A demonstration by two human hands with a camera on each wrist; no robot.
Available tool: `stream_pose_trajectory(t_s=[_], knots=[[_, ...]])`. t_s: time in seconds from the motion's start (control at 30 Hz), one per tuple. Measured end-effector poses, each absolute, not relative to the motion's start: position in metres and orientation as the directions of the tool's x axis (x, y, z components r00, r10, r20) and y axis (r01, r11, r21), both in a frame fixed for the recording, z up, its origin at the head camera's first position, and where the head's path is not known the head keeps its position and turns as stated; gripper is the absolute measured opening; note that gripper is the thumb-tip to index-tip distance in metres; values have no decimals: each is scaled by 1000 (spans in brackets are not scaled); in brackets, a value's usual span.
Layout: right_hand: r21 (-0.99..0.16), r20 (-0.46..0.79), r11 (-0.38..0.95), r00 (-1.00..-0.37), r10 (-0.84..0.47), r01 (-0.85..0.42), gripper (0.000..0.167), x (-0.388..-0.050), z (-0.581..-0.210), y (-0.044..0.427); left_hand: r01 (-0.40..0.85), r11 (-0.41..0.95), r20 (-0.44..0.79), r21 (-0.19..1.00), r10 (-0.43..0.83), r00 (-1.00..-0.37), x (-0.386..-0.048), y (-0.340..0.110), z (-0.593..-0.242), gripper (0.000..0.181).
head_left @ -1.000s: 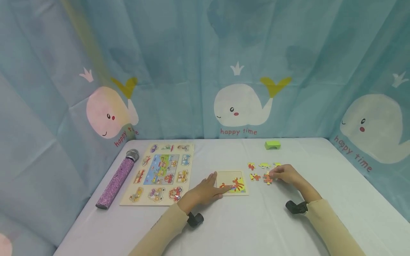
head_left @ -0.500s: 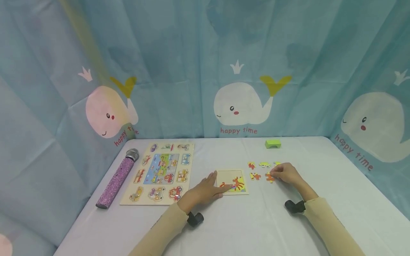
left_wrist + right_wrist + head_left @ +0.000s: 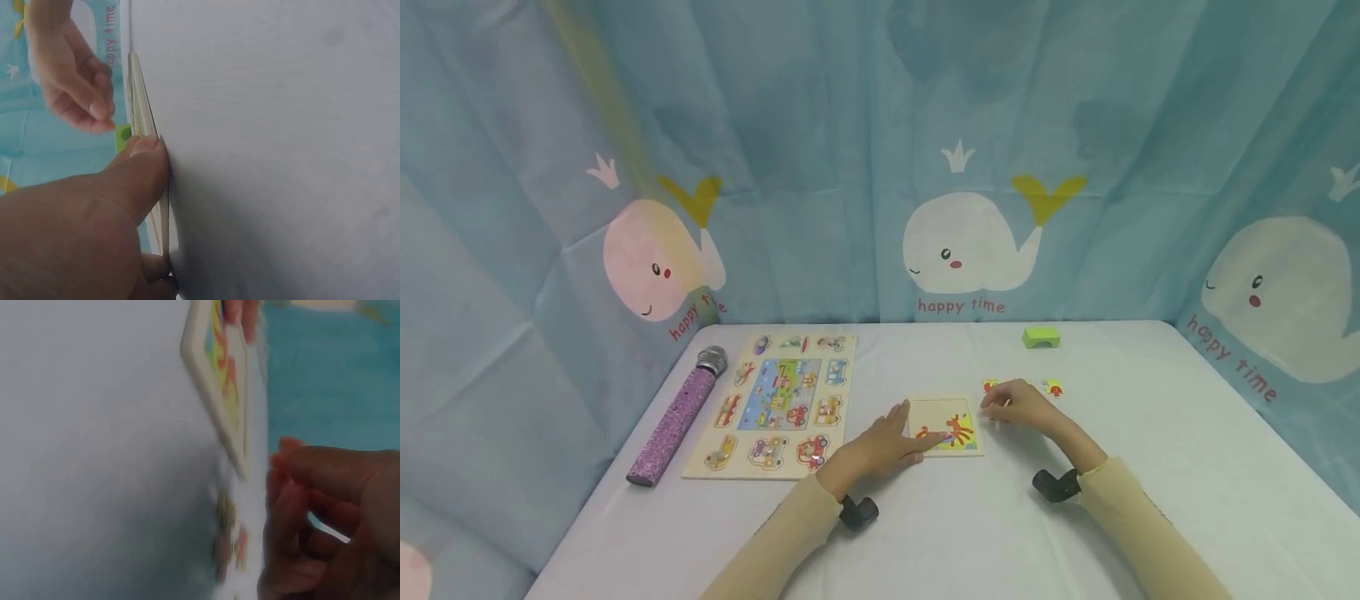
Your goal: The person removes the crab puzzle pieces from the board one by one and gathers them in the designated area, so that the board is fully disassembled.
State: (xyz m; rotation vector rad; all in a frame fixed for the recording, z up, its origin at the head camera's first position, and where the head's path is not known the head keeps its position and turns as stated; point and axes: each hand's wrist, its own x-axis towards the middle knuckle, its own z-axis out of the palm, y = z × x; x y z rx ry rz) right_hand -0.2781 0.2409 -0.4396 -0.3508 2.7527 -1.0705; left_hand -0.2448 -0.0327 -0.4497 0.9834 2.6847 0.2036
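Note:
My left hand rests on the small wooden puzzle board, with its index finger straight across the partly filled picture. Its thumb lies along the board's near edge in the left wrist view, and its other fingers lie at the left edge. Just right of the board, my right hand hovers low over loose jigsaw pieces, fingers loosely bent and thumb near the fingertips. No piece shows between them in either wrist view. Two pieces show beyond it, a red-and-yellow one and a partly covered one. Others are hidden under the hand.
A larger wooden peg puzzle with vehicle shapes lies to the left. Beside it is a glittery purple microphone. A green arch block stands near the table's back edge. A whale-print curtain encloses the table.
My right hand has moved left, from a red puzzle piece it was fingering and shifted slightly right, toward the pieces nearest the board. My left hand has stayed in place.

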Motion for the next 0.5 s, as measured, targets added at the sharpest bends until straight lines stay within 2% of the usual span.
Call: stream_pose_trajectory(t_s=[0.17, 0.5], knots=[[-655, -19, 710, -933, -359, -259, 13, -281, -442, 215, 605, 766, -217, 220, 643, -735, -246, -32, -450, 47], [-637, -99, 746, -939, -330, -195, 18, -278, -443, 198, 607, 768, -212, 204, 640, -739, -246, -31, -452, 47]])
